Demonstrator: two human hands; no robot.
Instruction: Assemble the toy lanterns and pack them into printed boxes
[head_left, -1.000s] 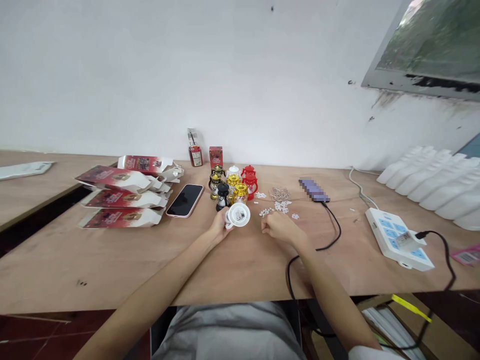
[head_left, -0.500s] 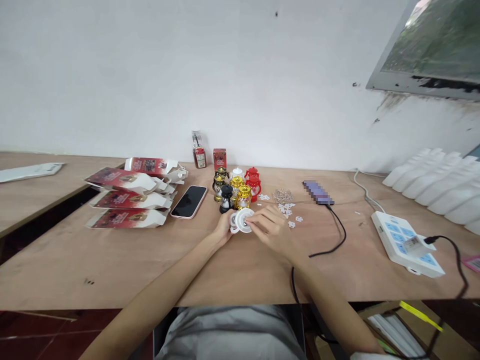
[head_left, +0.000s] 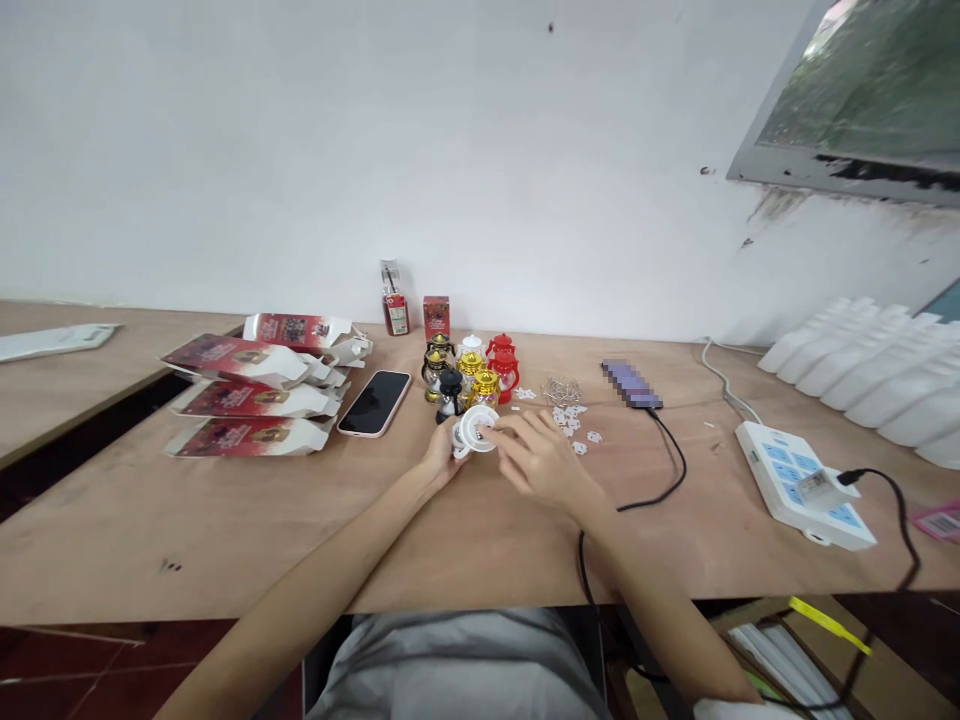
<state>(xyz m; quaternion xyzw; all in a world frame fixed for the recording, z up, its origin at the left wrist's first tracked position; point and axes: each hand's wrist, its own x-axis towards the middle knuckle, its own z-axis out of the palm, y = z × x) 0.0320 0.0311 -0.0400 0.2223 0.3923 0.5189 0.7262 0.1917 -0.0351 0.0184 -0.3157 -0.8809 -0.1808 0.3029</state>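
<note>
My left hand (head_left: 440,452) is closed round a small white lantern (head_left: 475,430), tipped so that its round base faces me. At the recess of that base are the fingertips of my right hand (head_left: 541,455), drawn together in a pinch. Whatever small thing they hold, if any, is hidden. Just beyond my hands stand several toy lanterns, among them a black lantern (head_left: 450,396), a gold lantern (head_left: 485,389), a red lantern (head_left: 504,372) and another white lantern (head_left: 472,346). Small white plastic pieces (head_left: 568,418) and a pile of metal pins or screws (head_left: 561,391) lie right of them.
Folded red-and-white boxes (head_left: 247,400) are stacked left, beside a phone (head_left: 375,403). A bottle (head_left: 395,305) and a small red box (head_left: 436,317) stand by the wall. On the right lie a blurred phone (head_left: 631,385) with a black cable and a power strip (head_left: 799,485).
The white lantern has tilted slightly in my left hand, its base turning more upward. My right fingertips stay at the base. The whole view has shifted a little.
</note>
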